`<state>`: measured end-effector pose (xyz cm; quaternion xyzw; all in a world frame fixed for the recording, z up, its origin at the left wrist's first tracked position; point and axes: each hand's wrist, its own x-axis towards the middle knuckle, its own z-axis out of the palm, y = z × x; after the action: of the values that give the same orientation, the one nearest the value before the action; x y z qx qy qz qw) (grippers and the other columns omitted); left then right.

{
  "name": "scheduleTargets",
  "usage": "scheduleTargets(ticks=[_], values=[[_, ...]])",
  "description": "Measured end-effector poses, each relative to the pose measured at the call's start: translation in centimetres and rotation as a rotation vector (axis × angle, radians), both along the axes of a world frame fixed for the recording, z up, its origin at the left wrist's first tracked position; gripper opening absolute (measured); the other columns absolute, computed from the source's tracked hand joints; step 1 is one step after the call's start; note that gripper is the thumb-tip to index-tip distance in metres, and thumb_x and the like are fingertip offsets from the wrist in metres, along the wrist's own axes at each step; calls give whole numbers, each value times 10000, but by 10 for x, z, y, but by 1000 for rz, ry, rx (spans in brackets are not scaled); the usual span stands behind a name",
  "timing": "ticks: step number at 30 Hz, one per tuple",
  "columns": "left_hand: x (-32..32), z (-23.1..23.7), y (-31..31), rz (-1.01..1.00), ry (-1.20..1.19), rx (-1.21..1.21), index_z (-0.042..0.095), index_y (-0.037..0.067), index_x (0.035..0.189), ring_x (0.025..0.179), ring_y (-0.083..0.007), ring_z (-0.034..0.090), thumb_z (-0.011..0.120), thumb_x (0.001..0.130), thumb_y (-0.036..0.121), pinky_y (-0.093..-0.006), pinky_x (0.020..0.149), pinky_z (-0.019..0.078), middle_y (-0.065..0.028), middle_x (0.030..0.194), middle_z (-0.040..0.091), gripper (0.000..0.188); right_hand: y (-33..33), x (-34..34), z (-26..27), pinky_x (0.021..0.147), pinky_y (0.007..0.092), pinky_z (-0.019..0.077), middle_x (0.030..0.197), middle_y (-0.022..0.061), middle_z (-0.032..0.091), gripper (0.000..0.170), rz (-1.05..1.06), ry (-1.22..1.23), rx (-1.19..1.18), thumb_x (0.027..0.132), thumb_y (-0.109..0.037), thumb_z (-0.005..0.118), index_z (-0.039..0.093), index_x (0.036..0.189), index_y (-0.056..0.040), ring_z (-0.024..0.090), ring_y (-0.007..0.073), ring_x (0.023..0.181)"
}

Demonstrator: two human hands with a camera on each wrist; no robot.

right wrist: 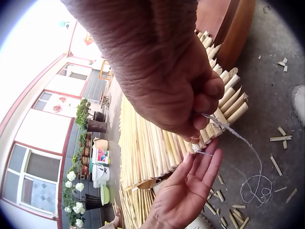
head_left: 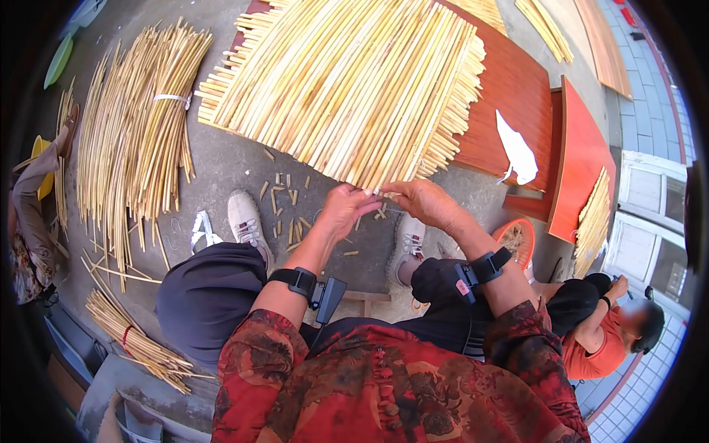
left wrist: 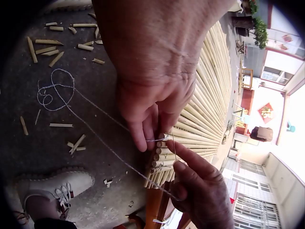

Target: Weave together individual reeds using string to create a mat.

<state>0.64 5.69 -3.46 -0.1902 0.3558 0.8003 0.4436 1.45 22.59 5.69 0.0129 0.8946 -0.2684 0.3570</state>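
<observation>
A mat of pale peeled stalks (head_left: pixel 347 81), laid side by side, lies before the person with its near edge at the hands. At that edge the left hand (head_left: pixel 347 210) holds the outermost stalk, thumb above and fingers beneath. White string (left wrist: pixel 102 147) crosses the left fingers at the stalk ends. The right hand (head_left: pixel 425 201) pinches the string between thumb and index finger, close to the left fingertips. In the right wrist view, the right hand's back hides part of its grip. A loose loop of string (right wrist: pixel 257 188) hangs toward the floor.
Short cut stalk pieces (head_left: pixel 294 198) litter the floor between the shoes. A tied stalk bundle (head_left: pixel 140 125) lies at the left, another bundle (head_left: pixel 136 343) nearer. Red-brown boards (head_left: pixel 509 111) are under and beside the mat. An orange basket (head_left: pixel 517 240) and a seated person (head_left: pixel 598 332) are at the right.
</observation>
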Motion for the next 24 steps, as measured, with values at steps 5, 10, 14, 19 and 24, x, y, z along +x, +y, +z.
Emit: scheduleTargets(ticks=[5,10,14,19,24], values=[[0,0,1,0,-5,1,455,-81,1086,967,-260,553,540,825,34,-395,860,476,-181,1052,539,298,2,0,0,765,375,467,901,163,618,267,10,4,-18,816,-146,532,595,1075,-141,593,305,847],[-1,-2,1,-18,-24,-6,455,-71,1093,972,-260,549,542,821,32,-398,856,475,-169,1066,534,303,3,-1,2,765,375,467,902,164,618,271,27,16,-25,816,-138,532,591,1080,-138,592,310,850],[0,-3,1,-16,-7,1,461,-66,1092,970,-255,549,540,823,35,-398,859,473,-161,1065,536,298,2,-3,7,769,373,466,909,165,617,271,-20,-58,-22,819,-139,534,589,1084,-143,592,311,856],[-2,3,0,-21,7,-5,460,-95,1084,991,-262,548,522,835,34,-392,887,466,-187,1072,533,288,9,4,-8,534,317,432,528,55,456,295,24,50,-70,838,-135,525,567,1129,-156,464,153,499],[-1,-1,-1,-29,4,14,482,-46,1090,963,-224,555,531,835,43,-384,853,471,-144,1054,550,274,10,6,-10,523,313,429,532,45,452,294,23,63,-103,850,-136,516,561,1139,-164,460,141,501]])
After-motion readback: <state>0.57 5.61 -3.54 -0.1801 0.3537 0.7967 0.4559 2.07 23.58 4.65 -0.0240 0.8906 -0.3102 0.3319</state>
